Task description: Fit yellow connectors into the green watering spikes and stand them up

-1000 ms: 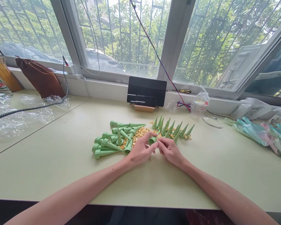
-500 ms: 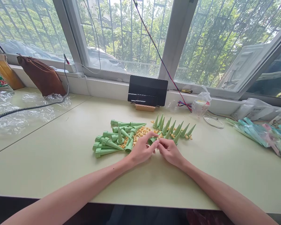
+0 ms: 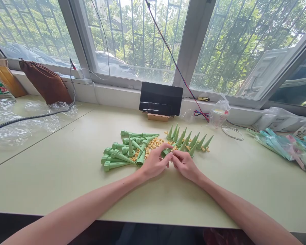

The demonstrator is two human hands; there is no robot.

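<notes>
Across the pale green table [image 3: 153, 204], a heap of green spikes [image 3: 118, 165] lies left of centre, some resting on others. To its right a cluster of green cones [image 3: 187, 139] stands points up. Between these groups the left hand [image 3: 156, 163] and right hand [image 3: 186, 163] meet, fingertips together; what they might pinch is hidden, so I cannot tell whether either grasps anything. One green spike [image 3: 167, 152] sits at the left fingers, its open end facing that hand, held or lying I cannot say. Small yellow pieces [image 3: 151, 145] are strewn beside the heap. Anything so small could slip from fingertips and vanish among its likes; right knuckles pushed forward could topple the nearest cones.
</notes>
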